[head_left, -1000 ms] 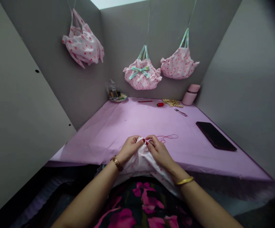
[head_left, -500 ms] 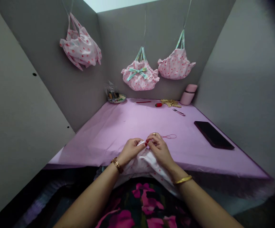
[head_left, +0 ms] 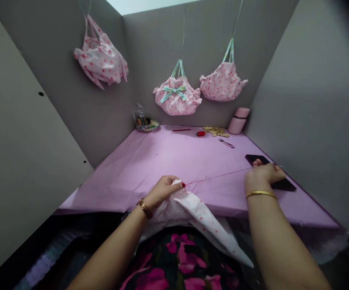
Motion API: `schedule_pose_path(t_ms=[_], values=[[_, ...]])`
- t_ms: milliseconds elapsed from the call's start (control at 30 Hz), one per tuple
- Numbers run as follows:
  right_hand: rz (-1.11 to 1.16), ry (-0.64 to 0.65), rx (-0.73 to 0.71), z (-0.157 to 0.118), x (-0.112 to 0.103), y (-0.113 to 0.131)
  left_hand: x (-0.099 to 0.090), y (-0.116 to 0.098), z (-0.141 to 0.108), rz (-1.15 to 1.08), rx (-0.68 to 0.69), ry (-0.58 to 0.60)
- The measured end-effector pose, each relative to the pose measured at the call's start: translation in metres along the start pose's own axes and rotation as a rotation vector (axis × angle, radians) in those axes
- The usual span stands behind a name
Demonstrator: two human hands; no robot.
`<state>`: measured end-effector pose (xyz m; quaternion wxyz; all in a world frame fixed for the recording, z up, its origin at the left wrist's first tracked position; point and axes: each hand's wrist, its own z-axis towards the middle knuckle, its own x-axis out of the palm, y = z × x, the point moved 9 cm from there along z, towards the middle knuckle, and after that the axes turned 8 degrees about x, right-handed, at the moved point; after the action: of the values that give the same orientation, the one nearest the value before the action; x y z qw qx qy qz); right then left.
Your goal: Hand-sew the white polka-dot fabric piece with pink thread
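Drawn well out to the side since the earlier frame, your right hand (head_left: 265, 175) has left the dotted white cloth (head_left: 192, 205) and is now above the dark tablet-like device (head_left: 284, 184). Red thread (head_left: 219, 176), previously lying in a loop on the table (head_left: 174, 155), now runs taut from the cloth to that hand. Your right fingers are blurred but closed on the thread; a thin pale tip beyond them is too small to identify. Your left hand (head_left: 164, 191) remains at the near table edge, thumb and fingers clamped on the cloth's gathered upper end. You have the cloth's lower part across your lap, one pointed end trailing towards your right forearm.

Noted at the rear of the table: woven dish (head_left: 153, 125) with a clear bag (head_left: 140, 114), red stick-like tool (head_left: 180, 130), red spool (head_left: 200, 133), beige pile (head_left: 215, 131), thread snips (head_left: 226, 143) and pink bottle (head_left: 238, 121). Three dotted pieces (head_left: 102, 60) hang above, the middle one bearing a green bow (head_left: 173, 93).
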<state>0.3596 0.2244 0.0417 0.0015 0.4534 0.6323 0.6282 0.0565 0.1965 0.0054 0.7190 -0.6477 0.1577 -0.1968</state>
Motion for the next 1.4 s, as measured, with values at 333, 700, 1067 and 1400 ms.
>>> schedule_pose_path(t_ms=[333, 700, 1067, 1400], values=[[-0.691, 0.788, 0.106, -0.105, 0.081, -0.114, -0.001, -0.009, -0.003, -0.096, 0.012, -0.034], [-0.5, 0.185, -0.273, -0.041, 0.032, -0.056, -0.003, 0.001, -0.003, -0.158, -0.011, -0.044], [-0.27, -0.407, -0.286, 0.0, -0.049, -0.039, -0.002, -0.005, -0.006, -0.192, -0.026, -0.035], [-0.291, -0.425, -0.332, -0.008, -0.048, -0.026, -0.004, -0.004, -0.007, -0.251, -0.049, -0.038]])
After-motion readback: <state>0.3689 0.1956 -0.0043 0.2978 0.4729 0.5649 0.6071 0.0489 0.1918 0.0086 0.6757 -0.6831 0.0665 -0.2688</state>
